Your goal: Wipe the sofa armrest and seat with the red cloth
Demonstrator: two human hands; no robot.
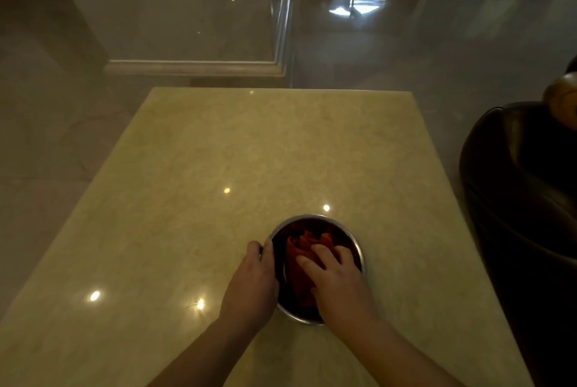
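- From my seat, both forearms reach in from the bottom edge. The right hand (338, 283) is down inside the steel bowl (315, 217), fingers spread and curled onto the crumpled red cloth (301, 261), gripping it.
- The left hand (254, 280) wraps the bowl's left rim, thumb on the outside wall, holding it.
- The bowl is round and shiny and stands on a glossy cream stone-pattern table (249, 152).
- A dark, smooth, rounded sofa (515, 183) sits to the right.
- Beyond the table lies a polished, reflective floor (406, 43).
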